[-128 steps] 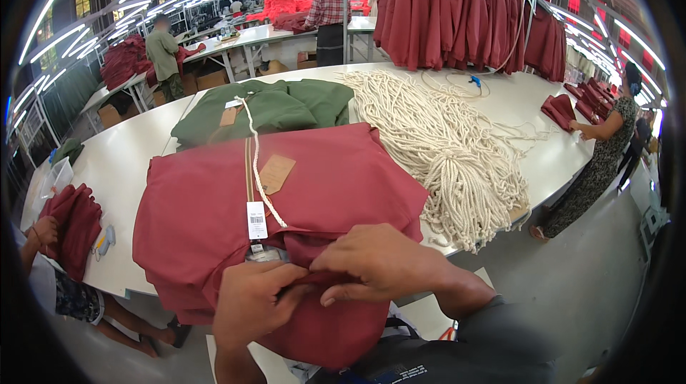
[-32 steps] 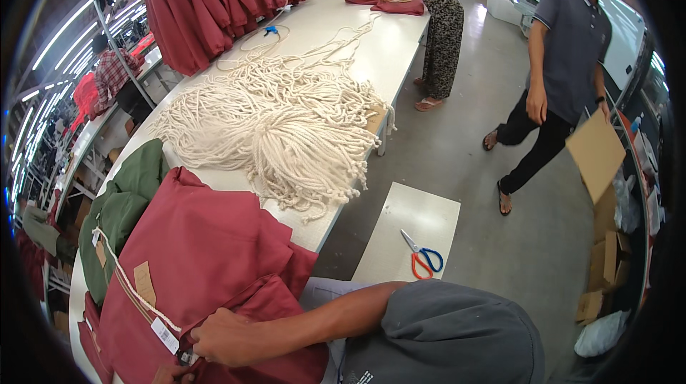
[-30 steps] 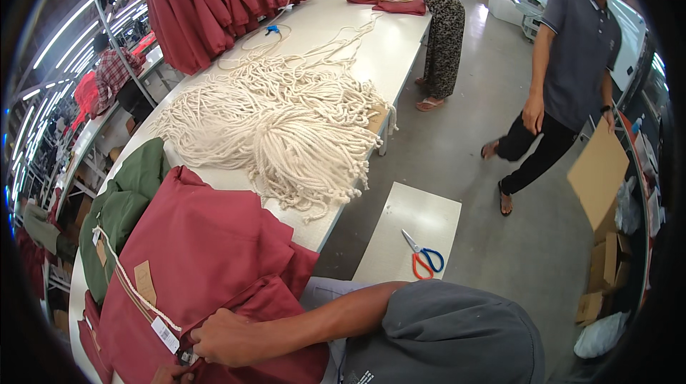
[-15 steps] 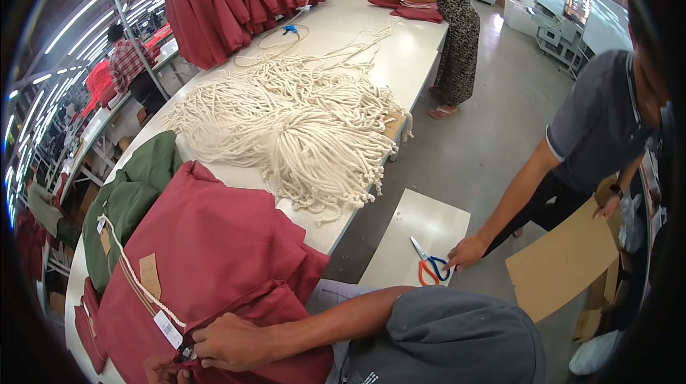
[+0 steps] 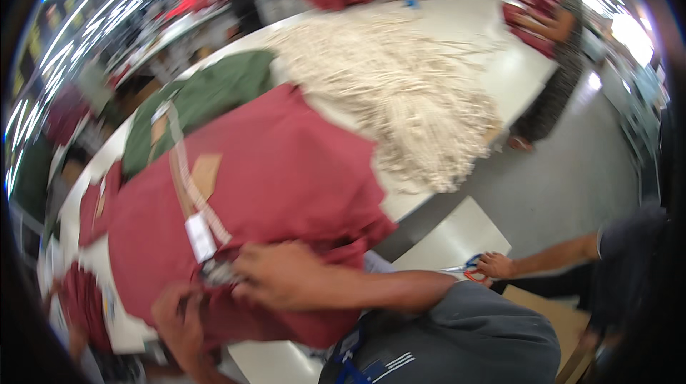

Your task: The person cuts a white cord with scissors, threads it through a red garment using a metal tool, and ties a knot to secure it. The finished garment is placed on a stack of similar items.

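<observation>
Together, left hand [image 5: 180,321] and right hand [image 5: 280,275] pinch smooth maroon cloth [image 5: 286,162]; each grip closed.

top [image 5: 504,337]: one, dark grey, showed at five o'clock; right sleeve [image 5: 468,305] loose, short. white stripes [image 5: 398,364], slanted, sat near half past five; blue strap-like piece [image 5: 347,362], blurred, at six. left hand [image 5: 180,316] and right hand [image 5: 280,275] were bare.

"What's on your head view?"
"I see the left hand [image 5: 184,320] and right hand [image 5: 282,273] at the red garment [image 5: 271,177], with cream cords [image 5: 421,109] heaped beyond it on the tabletop [image 5: 525,77]."
</observation>
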`<state>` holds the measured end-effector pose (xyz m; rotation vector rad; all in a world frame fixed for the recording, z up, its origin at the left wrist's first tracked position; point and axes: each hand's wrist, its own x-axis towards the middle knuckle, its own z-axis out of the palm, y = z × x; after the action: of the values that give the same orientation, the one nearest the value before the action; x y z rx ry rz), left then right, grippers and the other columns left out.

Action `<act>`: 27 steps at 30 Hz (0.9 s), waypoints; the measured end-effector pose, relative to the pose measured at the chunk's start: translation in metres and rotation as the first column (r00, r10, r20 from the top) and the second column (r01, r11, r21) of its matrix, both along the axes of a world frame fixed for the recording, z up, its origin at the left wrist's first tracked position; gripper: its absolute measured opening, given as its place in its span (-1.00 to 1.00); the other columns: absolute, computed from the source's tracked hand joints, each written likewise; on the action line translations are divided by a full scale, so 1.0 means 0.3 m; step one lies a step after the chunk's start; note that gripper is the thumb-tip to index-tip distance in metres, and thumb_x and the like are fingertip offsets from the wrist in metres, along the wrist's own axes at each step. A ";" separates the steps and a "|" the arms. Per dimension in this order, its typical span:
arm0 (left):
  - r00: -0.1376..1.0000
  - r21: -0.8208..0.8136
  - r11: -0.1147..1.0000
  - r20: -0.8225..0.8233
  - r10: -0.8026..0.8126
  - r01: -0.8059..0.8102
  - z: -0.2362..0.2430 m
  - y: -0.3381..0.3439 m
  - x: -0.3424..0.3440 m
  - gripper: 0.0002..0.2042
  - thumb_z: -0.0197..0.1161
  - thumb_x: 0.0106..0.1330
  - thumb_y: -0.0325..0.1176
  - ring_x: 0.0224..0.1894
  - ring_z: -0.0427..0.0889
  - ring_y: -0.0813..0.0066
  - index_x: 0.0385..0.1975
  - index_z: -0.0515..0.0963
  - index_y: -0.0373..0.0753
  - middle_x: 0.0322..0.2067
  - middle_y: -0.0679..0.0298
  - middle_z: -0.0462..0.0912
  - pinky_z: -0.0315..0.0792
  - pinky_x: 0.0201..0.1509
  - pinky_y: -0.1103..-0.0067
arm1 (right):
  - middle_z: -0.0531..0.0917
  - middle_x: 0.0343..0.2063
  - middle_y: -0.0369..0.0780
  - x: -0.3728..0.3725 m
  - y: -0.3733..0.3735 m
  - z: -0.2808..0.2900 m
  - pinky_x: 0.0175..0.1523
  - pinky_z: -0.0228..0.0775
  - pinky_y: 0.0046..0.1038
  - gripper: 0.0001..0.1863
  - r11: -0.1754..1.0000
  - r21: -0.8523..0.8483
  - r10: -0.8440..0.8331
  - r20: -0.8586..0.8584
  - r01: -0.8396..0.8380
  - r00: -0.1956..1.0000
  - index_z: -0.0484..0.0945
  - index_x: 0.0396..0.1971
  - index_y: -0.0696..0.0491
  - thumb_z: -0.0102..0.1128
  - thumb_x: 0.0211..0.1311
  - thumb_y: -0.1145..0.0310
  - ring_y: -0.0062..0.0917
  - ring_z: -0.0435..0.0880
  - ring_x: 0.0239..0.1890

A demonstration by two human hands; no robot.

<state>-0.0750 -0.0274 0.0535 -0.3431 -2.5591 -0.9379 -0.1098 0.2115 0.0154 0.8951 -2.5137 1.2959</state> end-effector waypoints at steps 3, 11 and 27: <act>1.000 0.005 1.000 -0.016 0.026 -0.026 0.000 0.000 0.008 -0.94 0.26 0.18 -0.67 -0.44 0.62 0.30 -0.39 0.58 -0.38 -0.47 0.11 0.63 0.47 -0.31 0.52 | 0.64 -0.37 -0.13 -0.009 0.071 0.023 -0.27 0.49 -0.14 -0.60 0.987 0.157 0.032 0.056 -0.041 0.998 0.61 -0.40 0.07 0.26 0.33 -0.02 -0.14 0.68 -0.29; 0.995 0.224 0.970 0.047 0.082 -0.091 -0.019 -0.098 -0.019 -0.97 0.30 0.27 -0.66 -0.43 0.59 0.53 -0.38 0.59 -0.43 -0.49 0.23 0.63 0.46 -0.28 0.60 | 0.62 -0.42 -0.21 0.020 0.260 0.132 -0.26 0.45 -0.23 -0.68 0.954 0.295 0.020 0.121 -0.055 0.992 0.62 -0.49 0.04 0.39 0.24 0.09 -0.28 0.65 -0.30; 0.997 0.608 0.790 -0.064 -0.046 0.076 0.048 -0.076 0.061 -0.93 0.13 0.52 -0.54 -0.23 0.73 0.45 -0.16 0.48 -0.42 -0.27 0.10 0.73 0.61 -0.03 0.58 | 0.63 -0.25 -0.16 -0.036 0.013 0.129 -0.21 0.49 -0.21 -0.69 0.965 -0.043 0.260 0.005 -0.259 0.966 0.57 -0.10 0.09 0.36 0.29 0.22 -0.17 0.66 -0.23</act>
<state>-0.0566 -0.0502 0.0679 -0.2463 -2.0514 -1.6867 -0.1205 0.2154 0.0541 1.2453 -2.4296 1.4231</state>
